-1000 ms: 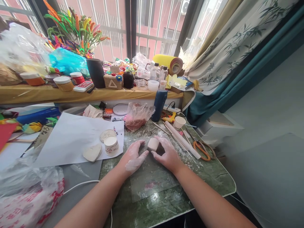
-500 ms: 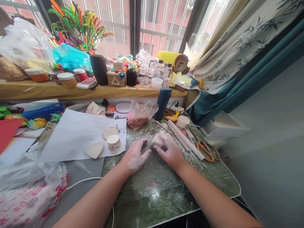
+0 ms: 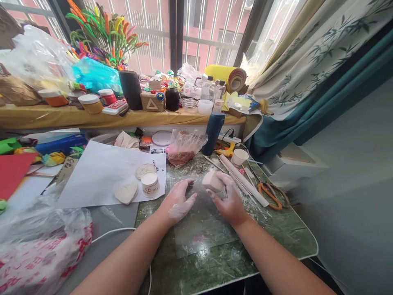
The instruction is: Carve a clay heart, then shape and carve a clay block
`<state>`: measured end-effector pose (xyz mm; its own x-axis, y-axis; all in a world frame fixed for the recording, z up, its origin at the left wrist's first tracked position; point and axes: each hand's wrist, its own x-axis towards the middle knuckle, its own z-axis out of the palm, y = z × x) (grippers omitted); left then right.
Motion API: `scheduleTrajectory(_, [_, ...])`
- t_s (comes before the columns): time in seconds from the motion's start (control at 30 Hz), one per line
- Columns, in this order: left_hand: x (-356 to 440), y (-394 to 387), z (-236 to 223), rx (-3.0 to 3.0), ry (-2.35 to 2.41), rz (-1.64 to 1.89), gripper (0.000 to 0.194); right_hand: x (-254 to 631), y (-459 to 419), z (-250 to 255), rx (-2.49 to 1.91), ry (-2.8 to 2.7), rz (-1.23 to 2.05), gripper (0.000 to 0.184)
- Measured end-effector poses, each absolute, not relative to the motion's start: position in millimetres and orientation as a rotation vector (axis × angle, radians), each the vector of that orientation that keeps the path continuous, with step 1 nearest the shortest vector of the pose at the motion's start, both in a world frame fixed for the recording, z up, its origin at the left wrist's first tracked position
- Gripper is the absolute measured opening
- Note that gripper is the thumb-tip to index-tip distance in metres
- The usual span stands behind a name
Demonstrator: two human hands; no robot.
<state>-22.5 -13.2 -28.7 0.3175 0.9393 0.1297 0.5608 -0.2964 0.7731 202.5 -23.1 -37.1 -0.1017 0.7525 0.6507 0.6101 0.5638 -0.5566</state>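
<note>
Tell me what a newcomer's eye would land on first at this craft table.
First, the pale lump of clay at the table's middle, held in the right hand, with the flour-dusted left hand flat on the green marbled table beside it. Next, the spray of bright orange and green craft flowers on the window ledge at upper left. Orange-handled scissors lie to the right.

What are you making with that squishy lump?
A person is working a pale pinkish lump of clay at a green marble-patterned table. The right hand grips the lump, lifted slightly. The left hand, dusted white, rests flat on the table beside it. A white heart-shaped clay piece lies on white paper nearby.
</note>
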Motion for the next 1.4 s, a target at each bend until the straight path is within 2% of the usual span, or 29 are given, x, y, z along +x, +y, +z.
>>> scheduleTrajectory(0.07, [-22, -13, -29, 1.978, 1.321, 0.786, 0.045, 203, -22, -39, -1.169, -1.732, 0.187, 0.058])
scheduleTrajectory(0.23, [-22, -12, -31, 1.999, 1.336, 0.771, 0.044, 197, -13, -44, -1.386, -1.971, 0.341, 0.056])
scheduleTrajectory(0.37, [-22, -14, -30, 2.009, 1.341, 0.746, 0.044, 195, -9, -43, -1.393, -1.98, 0.328, 0.07])
scheduleTrajectory(0.53, [-21, -15, -27, 2.024, 1.332, 0.763, 0.043, 193, -12, -33, -1.329, -2.04, 0.369, 0.053])
scheduleTrajectory(0.6, [-21, -14, -26, 2.013, 1.328, 0.774, 0.043, 194, -16, -23, -1.257, -1.968, 0.303, 0.051])
scheduleTrajectory(0.77, [-22, -11, -29, 1.979, 1.332, 0.77, 0.045, 198, -22, -8, -1.145, -1.658, 0.018, 0.061])
scheduleTrajectory(0.9, [-23, -11, -32, 1.982, 1.343, 0.791, 0.045, 196, -16, -25, -1.292, -1.904, 0.218, 0.064])
scheduleTrajectory(1.07, [-24, -11, -34, 2.011, 1.336, 0.806, 0.044, 192, -11, -41, -1.53, -1.889, 0.399, 0.091])
scheduleTrajectory(1.23, [-24, -11, -34, 2.019, 1.337, 0.77, 0.046, 192, -10, -37, -1.587, -1.958, 0.427, 0.075])
scheduleTrajectory(1.3, [-24, -10, -35, 2.022, 1.331, 0.755, 0.048, 191, -12, -36, -1.486, -2.021, 0.406, 0.069])
scheduleTrajectory(1.4, [-26, -8, -37, 2.038, 1.298, 0.74, 0.06, 193, -19, -34, -1.264, -2.134, 0.394, 0.065])
